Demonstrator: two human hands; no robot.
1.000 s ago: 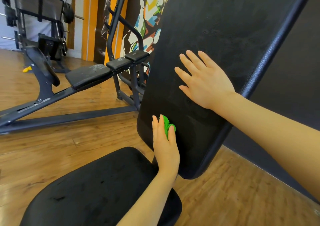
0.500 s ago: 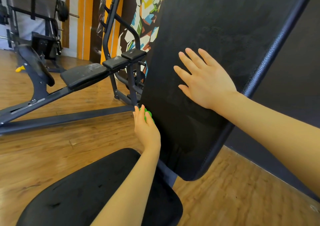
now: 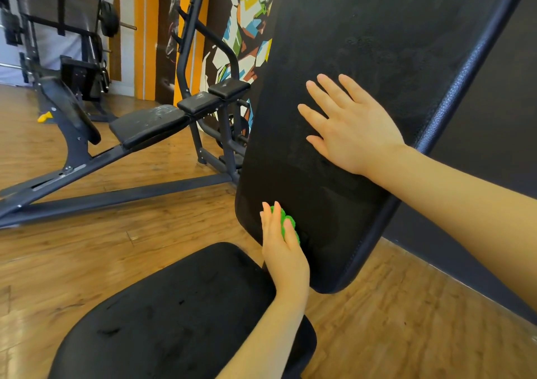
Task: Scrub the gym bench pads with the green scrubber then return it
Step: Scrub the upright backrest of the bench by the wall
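Low at about 6 o'clock, the left hand (image 3: 283, 250) presses the green scrubber (image 3: 286, 224) against the bottom end of the tilted back pad (image 3: 363, 58), its grip holding the scrubber under straight fingers with green showing past the fingertips. Toward 2 o'clock of that hand, the right hand (image 3: 353, 128) lies flat on the same pad, fingers spread and straight, holding nothing. The pad's black surface looks dull and mottled, with faint pale smears across its upper half, and a textured dark edge runs down its right side. Below it, at 7 o'clock, the black seat pad (image 3: 162, 314) shows small scuffs and dark flecks. A wooden plank floor (image 3: 87, 250) runs under everything, glossy with window glare. At 9 o'clock stands another bench (image 3: 151, 122) on a dark steel frame, its seat worn whitish. Behind it, at 12 o'clock, a colourful wall mural (image 3: 247, 15) sits beside orange stripes, and at 10 o'clock a weight rack (image 3: 58, 15) carries plates.
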